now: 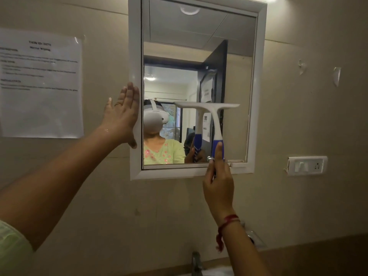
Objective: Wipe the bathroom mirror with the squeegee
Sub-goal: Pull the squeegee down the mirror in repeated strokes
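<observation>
Squeegee (211, 114): gripped by its blue handle in the right hand (218, 184), blade laid level across the mirror (199, 56). Left hand (121, 116): spread flat against the white frame (135, 46), grasping nothing.

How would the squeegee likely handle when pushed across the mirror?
The squeegee looks like thin moulded plastic, so probably light and stiff. The right hand holds its blue handle low, so the wide head may wobble. The left hand braces the mirror frame, suggesting it may shift.
</observation>
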Motion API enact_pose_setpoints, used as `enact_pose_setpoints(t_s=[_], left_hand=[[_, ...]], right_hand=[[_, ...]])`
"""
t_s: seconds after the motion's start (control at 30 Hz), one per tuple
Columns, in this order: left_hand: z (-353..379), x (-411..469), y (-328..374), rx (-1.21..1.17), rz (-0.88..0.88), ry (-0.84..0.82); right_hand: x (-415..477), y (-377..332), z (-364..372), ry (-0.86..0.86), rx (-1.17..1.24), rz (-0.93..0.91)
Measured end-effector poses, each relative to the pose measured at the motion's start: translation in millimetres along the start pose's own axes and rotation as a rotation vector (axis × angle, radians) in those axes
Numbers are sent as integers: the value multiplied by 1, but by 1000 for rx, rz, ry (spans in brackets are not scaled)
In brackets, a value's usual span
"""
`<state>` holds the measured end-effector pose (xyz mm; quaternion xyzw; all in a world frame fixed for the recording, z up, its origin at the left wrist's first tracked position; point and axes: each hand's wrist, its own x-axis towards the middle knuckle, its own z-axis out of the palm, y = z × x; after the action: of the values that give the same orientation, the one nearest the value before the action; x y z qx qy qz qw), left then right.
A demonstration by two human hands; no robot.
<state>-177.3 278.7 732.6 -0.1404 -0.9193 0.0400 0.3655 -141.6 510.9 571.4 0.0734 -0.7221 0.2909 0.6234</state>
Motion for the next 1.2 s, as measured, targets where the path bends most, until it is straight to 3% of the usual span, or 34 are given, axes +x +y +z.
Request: enact_pose_setpoints(t_s=[0.2,0.47,0.73,1.03,1.2], left_hand=[[2,-1,0,-4,-5,-13],[3,-6,1,-22,-1,-8],[5,-9,2,-52,3,-7],[7,-10,4,-72,3,-1],[7,-10,3,-75,2,15]], right_hand=[[45,-11,-3,52,7,-43],[-45,11,-4,-36,2,30],[17,-5,-6,49,46,18],[-71,17,-14,-60,4,83],[-29,7,-14,5,-15,78]])
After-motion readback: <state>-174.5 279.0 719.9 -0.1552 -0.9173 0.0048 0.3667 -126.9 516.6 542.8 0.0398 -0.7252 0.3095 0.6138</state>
